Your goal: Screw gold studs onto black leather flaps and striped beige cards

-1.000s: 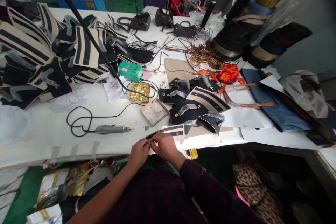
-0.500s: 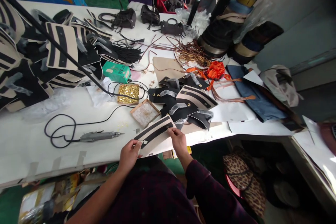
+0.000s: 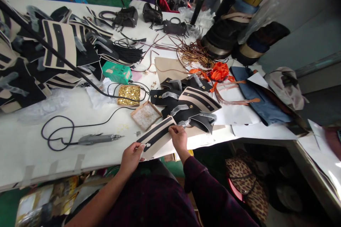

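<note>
A beige panel with black stripes (image 3: 157, 138), apparently a bag piece, is held tilted at the table's front edge. My left hand (image 3: 132, 155) grips its near left corner between thumb and fingers, close to a small pale scrap lying on a stripe. My right hand (image 3: 179, 137) is closed in a pinch against the right end of the lower black stripe; whatever lies between its fingertips is hidden. Just beyond are black panels with plastic-wrapped handles (image 3: 181, 109) and gold fittings. A grey electric screwdriver (image 3: 98, 138) lies on the left with its cord looped.
A box of small gold hardware (image 3: 129, 94) and a cardboard tray of clear bits (image 3: 146, 115) stand behind the panel. A green box (image 3: 117, 72) sits farther back. Striped pieces (image 3: 60, 44) are heaped at left, orange straps (image 3: 220, 71) and rolls (image 3: 220, 40) at right.
My right hand has shifted slightly left along the panel, its fingertips now over the place where a small round stud showed. My left hand keeps its grip.
</note>
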